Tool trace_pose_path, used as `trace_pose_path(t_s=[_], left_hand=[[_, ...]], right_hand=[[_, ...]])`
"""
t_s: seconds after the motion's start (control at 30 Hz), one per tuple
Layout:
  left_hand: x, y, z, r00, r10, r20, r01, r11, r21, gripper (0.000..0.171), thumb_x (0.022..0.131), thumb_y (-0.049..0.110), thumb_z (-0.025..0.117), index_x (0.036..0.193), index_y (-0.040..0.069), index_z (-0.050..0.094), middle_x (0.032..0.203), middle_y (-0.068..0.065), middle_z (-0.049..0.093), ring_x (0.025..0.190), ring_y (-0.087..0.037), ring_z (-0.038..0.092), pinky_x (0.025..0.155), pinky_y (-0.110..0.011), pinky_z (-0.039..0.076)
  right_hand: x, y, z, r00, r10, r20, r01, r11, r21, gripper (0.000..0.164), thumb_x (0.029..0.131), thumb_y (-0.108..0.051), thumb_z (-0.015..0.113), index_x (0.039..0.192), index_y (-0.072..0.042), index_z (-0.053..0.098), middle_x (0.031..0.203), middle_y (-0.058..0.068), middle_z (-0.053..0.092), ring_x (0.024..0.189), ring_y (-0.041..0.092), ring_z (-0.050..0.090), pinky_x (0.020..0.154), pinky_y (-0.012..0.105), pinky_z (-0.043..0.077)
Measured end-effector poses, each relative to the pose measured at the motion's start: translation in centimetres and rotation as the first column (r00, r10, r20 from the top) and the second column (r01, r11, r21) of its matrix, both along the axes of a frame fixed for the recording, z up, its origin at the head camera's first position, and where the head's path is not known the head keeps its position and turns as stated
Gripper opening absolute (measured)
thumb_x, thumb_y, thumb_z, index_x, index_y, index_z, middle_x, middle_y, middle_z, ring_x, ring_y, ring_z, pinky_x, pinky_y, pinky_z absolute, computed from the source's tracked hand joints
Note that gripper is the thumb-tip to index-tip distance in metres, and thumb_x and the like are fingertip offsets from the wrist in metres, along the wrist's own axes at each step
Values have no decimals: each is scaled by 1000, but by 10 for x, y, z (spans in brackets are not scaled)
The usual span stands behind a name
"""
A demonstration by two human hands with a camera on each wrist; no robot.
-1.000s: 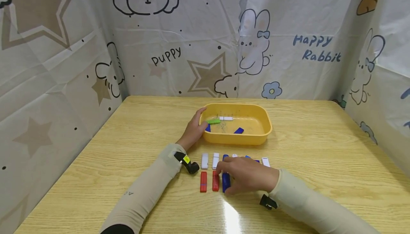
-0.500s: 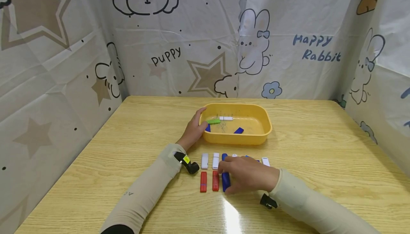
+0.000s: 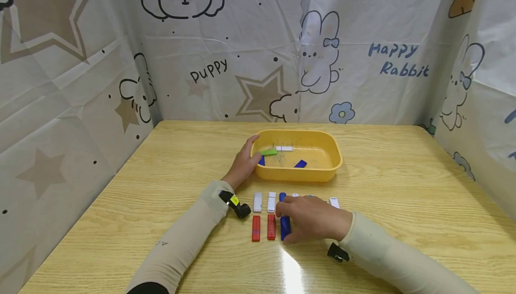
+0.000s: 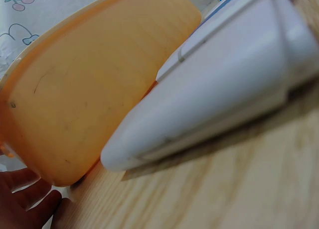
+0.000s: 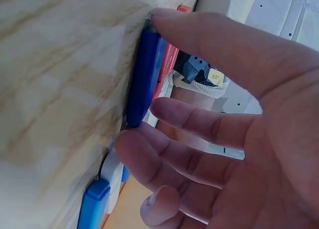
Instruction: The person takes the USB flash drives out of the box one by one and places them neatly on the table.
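In the head view my left hand (image 3: pixel 243 163) grips the left end of a yellow plastic basin (image 3: pixel 298 175), with the thumb over its rim. My right hand (image 3: pixel 312 219) pinches a dark blue stick (image 3: pixel 285 229), shaped like a USB flash drive, lengthwise. The right wrist view shows the thumb at one end of this blue stick (image 5: pixel 145 74) and fingertips at the other, low against the tabletop. Left of it lie two red sticks (image 3: pixel 272 227) (image 3: pixel 255 228). Behind is a row with white sticks (image 3: pixel 257 202) (image 3: pixel 272 202) and another blue stick (image 3: pixel 282 198), partly hidden by the right hand.
Inside the basin are a green stick (image 3: pixel 268 152), a white one (image 3: pixel 284 149) and two blue pieces (image 3: pixel 300 164). Another white stick (image 3: pixel 334 203) shows beyond the right hand. A patterned cloth (image 3: pixel 258 52) hangs around the wooden table (image 3: pixel 201 151).
My right fingertips have shifted slightly right, away from the nearer red stick, and the blue stick has been nudged a little. My left hand and the basin stay put.
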State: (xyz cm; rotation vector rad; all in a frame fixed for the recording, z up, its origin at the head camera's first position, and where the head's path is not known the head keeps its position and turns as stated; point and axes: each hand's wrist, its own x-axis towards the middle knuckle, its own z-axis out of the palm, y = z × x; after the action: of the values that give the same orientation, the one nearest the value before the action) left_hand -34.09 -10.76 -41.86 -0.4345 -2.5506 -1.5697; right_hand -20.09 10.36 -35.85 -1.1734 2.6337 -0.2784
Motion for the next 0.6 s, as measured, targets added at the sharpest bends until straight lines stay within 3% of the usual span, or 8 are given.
trace_pose_path(t_s=[0.47, 0.6], left_hand=[[1, 0, 1, 1000, 8, -6, -8, 1000, -14, 59, 93, 14, 45, 150, 18, 29, 154, -7, 30, 140, -22, 29, 114, -40, 23], [1, 0, 2, 1000, 5, -13, -6, 1000, -16, 59, 93, 14, 45, 150, 17, 29, 154, -8, 30, 140, -22, 30, 114, -41, 24]], right_hand=[[-3, 7, 7, 999, 8, -52, -10, 999, -41, 44, 74, -44, 80, 106, -19, 63, 96, -5, 60, 71, 6, 53, 63, 24, 47], [-7, 12, 12, 997, -26, -73, 20, 997, -77, 41, 77, -43, 78, 106, -18, 64, 93, -5, 59, 68, 6, 51, 60, 23, 45]])
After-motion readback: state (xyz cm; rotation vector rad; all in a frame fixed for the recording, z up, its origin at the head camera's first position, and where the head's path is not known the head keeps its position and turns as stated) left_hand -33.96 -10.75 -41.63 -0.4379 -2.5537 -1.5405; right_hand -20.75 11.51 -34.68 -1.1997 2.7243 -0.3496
